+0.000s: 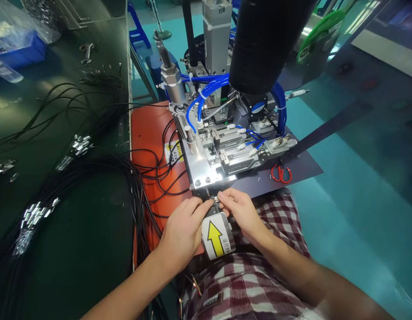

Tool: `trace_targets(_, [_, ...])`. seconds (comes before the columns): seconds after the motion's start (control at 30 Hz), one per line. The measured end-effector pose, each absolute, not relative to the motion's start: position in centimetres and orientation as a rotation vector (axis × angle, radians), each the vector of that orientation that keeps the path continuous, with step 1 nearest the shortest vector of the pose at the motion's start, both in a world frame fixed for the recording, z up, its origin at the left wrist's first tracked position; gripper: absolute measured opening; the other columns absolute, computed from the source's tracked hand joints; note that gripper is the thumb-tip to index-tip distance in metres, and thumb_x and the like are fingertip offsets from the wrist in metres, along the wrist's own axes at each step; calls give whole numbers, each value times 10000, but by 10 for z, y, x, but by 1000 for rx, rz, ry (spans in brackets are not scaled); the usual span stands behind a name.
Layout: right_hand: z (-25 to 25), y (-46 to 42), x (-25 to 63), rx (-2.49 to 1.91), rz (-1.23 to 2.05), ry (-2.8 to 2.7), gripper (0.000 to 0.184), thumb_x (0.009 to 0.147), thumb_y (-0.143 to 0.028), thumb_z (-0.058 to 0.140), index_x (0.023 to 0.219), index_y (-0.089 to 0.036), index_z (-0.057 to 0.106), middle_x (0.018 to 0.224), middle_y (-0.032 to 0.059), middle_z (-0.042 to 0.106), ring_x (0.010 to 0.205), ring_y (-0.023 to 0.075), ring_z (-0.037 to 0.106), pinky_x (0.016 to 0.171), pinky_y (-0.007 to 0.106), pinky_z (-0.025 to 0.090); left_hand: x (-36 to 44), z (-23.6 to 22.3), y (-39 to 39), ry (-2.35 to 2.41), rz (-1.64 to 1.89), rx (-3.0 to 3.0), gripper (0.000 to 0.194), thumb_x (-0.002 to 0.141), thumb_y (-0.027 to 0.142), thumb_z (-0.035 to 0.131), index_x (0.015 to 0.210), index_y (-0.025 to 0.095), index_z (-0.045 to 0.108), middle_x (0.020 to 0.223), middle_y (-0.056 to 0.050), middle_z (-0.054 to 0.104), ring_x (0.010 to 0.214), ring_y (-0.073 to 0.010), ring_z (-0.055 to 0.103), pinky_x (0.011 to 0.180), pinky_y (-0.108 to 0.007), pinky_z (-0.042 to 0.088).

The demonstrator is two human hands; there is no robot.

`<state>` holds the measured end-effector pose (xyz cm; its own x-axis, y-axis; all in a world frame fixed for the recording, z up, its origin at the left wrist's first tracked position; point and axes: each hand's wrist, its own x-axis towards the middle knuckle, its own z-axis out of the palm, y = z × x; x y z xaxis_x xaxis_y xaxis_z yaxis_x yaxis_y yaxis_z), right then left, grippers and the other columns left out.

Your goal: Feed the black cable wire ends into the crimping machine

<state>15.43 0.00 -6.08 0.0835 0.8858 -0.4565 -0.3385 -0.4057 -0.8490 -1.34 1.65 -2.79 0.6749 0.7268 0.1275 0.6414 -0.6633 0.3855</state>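
At the front of a metal bench machine, my two hands meet over a narrow dark track. A small silvery connector lies between the fingertips there. My right hand pinches it from the right with thumb and index finger. From the left, my left hand is closed, its fingertips bent down at the connector's near side; what they grip is hidden. Just below the fingers is a white plate with a yellow arrow. Black cables run loosely beside my left hand over an orange-red board.
Bundled cables with shiny metal ends lie on the dark green table at left. Behind them are a wrench and a blue bin. Red-handled scissors rest right of the machine. A black cylinder hangs above.
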Motion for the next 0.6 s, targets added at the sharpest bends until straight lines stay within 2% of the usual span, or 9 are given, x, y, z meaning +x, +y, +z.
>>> trace_targets(0.17, [-58,6,159,-1295,1770,-515,452,638,-554,733,565,-180,490,465,-71,437,447,72,329,469,226,247,-14,-28,15,1074,373,2588,342,891,87,392,1168,100,593,924,-92,595,807,-212,550,697,-329,505])
trace_targets(0.4, [-60,5,158,-1276,1720,-555,441,641,-543,739,578,-176,503,472,-75,432,465,74,329,494,231,255,-16,-27,14,1126,435,2479,306,911,100,366,1131,94,577,923,-94,584,853,-197,564,762,-322,519])
trace_targets(0.6, [-62,3,158,-1259,1671,-609,431,638,-539,741,603,-180,506,502,-78,448,472,74,340,511,236,272,-49,-26,-13,1342,260,2554,396,930,122,321,1289,118,489,1172,-152,527,1048,-222,550,847,-349,530])
